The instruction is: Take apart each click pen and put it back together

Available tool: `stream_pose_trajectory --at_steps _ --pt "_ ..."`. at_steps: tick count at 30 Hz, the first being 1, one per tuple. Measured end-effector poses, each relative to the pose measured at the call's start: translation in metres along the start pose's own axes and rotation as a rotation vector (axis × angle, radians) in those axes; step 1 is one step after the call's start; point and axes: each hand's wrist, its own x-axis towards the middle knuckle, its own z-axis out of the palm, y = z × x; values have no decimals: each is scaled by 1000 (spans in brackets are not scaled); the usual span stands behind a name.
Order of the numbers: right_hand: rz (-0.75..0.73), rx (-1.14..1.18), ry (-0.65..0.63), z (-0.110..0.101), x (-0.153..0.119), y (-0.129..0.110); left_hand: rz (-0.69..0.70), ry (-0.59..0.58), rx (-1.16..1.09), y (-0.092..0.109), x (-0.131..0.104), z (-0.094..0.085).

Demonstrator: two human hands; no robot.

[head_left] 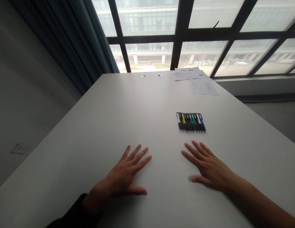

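My left hand (128, 172) is spread palm down at the white table (90, 136), fingers apart and holding nothing. On the other side, my right hand (204, 164) is also open and empty, its fingers stretched forward. Just beyond the right fingertips lies a row of several pens (191, 122), side by side, with white, yellow, black, green and blue barrels and dark grips. Neither hand touches the pens; the right one is nearer to them.
Printed paper sheets (203, 86) lie at the far right of the table. Two small round white discs with dark spots (143, 76) sit near the far edge. Behind stand a dark-framed window (183, 34) and a blue curtain (90, 41). A wall socket (20, 148) is at left.
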Motion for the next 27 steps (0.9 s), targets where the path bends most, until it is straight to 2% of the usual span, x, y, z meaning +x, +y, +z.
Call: stream_pose_trajectory --at_steps 15,27 --pt "16 3 40 1 0 -1 -27 62 -11 4 5 0" --pt "34 28 13 -2 17 -1 -80 16 -42 3 21 -3"
